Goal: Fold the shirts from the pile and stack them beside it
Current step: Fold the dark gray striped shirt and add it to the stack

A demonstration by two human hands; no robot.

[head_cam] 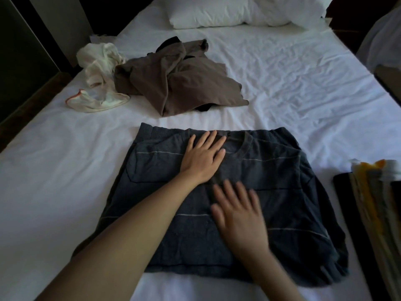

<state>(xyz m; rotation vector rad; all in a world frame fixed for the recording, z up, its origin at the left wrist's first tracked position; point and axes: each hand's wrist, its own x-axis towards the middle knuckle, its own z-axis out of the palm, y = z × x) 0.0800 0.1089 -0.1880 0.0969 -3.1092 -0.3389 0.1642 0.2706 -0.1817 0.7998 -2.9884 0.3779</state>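
Left hand (204,158) flat at striped shirt (286,192) collar edge, right hand (239,218) seemingly flat, blurred

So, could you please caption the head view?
Left hand and right hand flat on a striped dark shirt, unfolded pile beyond, folded stack beside.

No readable text, labels or numbers anywhere.

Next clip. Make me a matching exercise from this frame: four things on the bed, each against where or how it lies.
Things:
1 striped shirt
2 brown shirt
3 cream garment
4 folded stack

Places or states:
A crumpled, far centre
B near right of view
C flat under left hand and right hand
D bunched, far left

Pairs: 1-C, 2-A, 3-D, 4-B
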